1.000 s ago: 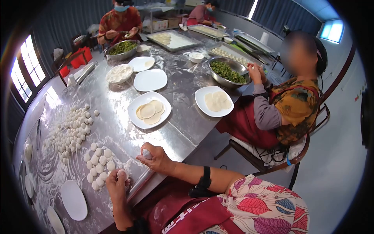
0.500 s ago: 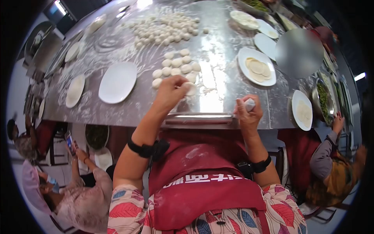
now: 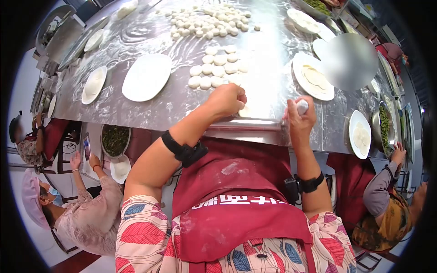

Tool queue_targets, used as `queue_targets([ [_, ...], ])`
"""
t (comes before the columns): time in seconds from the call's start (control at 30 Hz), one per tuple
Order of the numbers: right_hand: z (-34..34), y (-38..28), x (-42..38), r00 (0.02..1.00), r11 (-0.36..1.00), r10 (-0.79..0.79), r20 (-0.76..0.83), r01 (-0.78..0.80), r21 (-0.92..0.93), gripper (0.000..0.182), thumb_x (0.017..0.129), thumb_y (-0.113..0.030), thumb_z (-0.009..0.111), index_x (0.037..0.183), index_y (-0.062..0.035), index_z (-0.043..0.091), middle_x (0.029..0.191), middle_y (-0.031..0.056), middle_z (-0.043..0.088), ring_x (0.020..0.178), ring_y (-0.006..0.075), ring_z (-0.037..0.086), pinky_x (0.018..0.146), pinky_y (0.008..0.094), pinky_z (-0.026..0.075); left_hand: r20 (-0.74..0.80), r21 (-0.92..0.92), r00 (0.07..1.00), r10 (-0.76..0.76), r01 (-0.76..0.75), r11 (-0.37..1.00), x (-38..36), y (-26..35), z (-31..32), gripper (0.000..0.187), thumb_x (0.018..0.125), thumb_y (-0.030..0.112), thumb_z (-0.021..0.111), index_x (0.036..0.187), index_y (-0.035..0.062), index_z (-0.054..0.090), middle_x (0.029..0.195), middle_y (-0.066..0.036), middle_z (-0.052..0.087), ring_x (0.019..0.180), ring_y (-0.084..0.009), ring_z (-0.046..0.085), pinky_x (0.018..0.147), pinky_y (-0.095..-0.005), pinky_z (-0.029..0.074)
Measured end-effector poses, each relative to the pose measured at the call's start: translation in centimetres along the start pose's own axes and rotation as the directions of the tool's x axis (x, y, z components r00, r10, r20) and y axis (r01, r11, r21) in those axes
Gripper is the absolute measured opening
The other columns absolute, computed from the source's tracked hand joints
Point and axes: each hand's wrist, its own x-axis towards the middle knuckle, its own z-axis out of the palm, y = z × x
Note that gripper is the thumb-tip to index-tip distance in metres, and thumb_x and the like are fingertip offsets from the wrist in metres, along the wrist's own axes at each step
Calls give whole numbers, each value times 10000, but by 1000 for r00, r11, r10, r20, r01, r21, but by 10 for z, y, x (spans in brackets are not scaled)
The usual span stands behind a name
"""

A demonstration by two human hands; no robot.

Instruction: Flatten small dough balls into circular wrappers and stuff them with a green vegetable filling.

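Note:
My left hand (image 3: 230, 99) is closed, its fingertips pinching the edge of a pale, flattened dough wrapper (image 3: 244, 110) near the table's front edge. My right hand (image 3: 300, 120) is wrapped round what looks like a rolling pin (image 3: 302, 107); only its whitish end shows above my fist. A shiny metal bar or ledge (image 3: 250, 124) runs between my hands along the front edge. Just beyond my left hand sit rows of small dough pieces (image 3: 218, 71). A white plate with round wrappers (image 3: 313, 77) lies beyond my right hand.
A large pile of dough balls (image 3: 209, 20) lies farther back on the floured metal table (image 3: 182, 107). A bare white plate (image 3: 146, 77) is on the left. Another plate with wrappers (image 3: 360, 134) and a bowl of chopped greens (image 3: 384, 127) are on the right. People sit at both sides.
My left hand has moved right with the wrapper, closer to my right hand. The right hand keeps its grip, now slightly higher in view. The whole view has shifted a little.

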Motion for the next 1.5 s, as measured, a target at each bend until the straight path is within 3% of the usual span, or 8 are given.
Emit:
queue_targets([
  [0.3, 5, 2, 16, 1000, 997, -15, 19, 16, -70, 180, 847, -29, 656, 840, -53, 478, 623, 19, 526, 479, 74, 510, 427, 235, 410, -26, 148, 988, 155, -149, 978, 13, -1, 9, 147, 736, 101, 656, 835, 0, 695, 754, -152, 680, 702, -242, 660, 673, -351, 507],
  [0.43, -9, -1, -15, 999, 998, -35, 10, 34, 49, 189, 838, -36, 664, 840, -55, 477, 630, 25, 532, 468, 81, 510, 416, 238, 408, -43, -219, 996, -74, 63, 974, 5, -14, 15, 130, 748, 94, 634, 820, -1, 685, 717, -119, 672, 706, -188, 659, 663, -345, 507],
  [0.63, 26, 10, 46, 999, 997, -22, 37, 25, -67, 192, 849, -61, 662, 844, -44, 471, 579, 19, 509, 452, 86, 497, 408, 247, 394, -109, 154, 994, 21, -4, 988, 6, 16, 13, 154, 756, 137, 643, 835, 14, 693, 747, -160, 671, 736, -275, 663, 695, -381, 510],
  [0.77, 16, 10, 37, 999, 998, -5, 39, 8, -65, 196, 846, -49, 665, 836, -47, 469, 589, 19, 511, 452, 85, 503, 414, 247, 401, 1, 134, 987, 159, -158, 978, 17, 8, 13, 159, 738, 133, 653, 837, 15, 691, 762, -165, 671, 748, -293, 660, 693, -381, 509],
  [1.0, -3, 0, 3, 1000, 997, 30, -3, -30, -66, 193, 839, -28, 663, 838, -44, 471, 606, 24, 524, 490, 85, 530, 429, 238, 413, 71, -153, 997, 31, -20, 988, 11, -12, 12, 112, 734, 40, 594, 808, -35, 630, 705, -113, 653, 644, -178, 646, 623, -330, 504],
  [1.13, 31, 9, 55, 998, 992, -8, 56, 15, -124, 181, 849, -77, 665, 850, -36, 489, 586, 31, 520, 475, 97, 527, 423, 246, 412, -56, 129, 993, 104, -96, 987, 14, 8, 7, 142, 724, 110, 604, 815, 43, 690, 797, -174, 673, 805, -317, 656, 723, -403, 504],
  [1.43, -10, -4, -7, 998, 999, 39, 45, -38, -26, 184, 831, -27, 666, 878, -36, 488, 635, 21, 539, 499, 88, 533, 441, 239, 428, 144, -168, 989, 29, -5, 986, 15, -8, 3, 175, 753, 74, 603, 888, -33, 638, 767, -141, 669, 734, -250, 646, 693, -354, 498],
  [1.5, 7, 2, 19, 999, 998, 46, 10, -46, -44, 188, 830, -34, 667, 889, -37, 489, 626, 19, 534, 493, 82, 526, 424, 246, 409, 98, -34, 990, 99, -96, 995, 12, -1, 5, 164, 776, 85, 590, 885, -27, 641, 772, -153, 667, 738, -263, 645, 702, -362, 497],
])
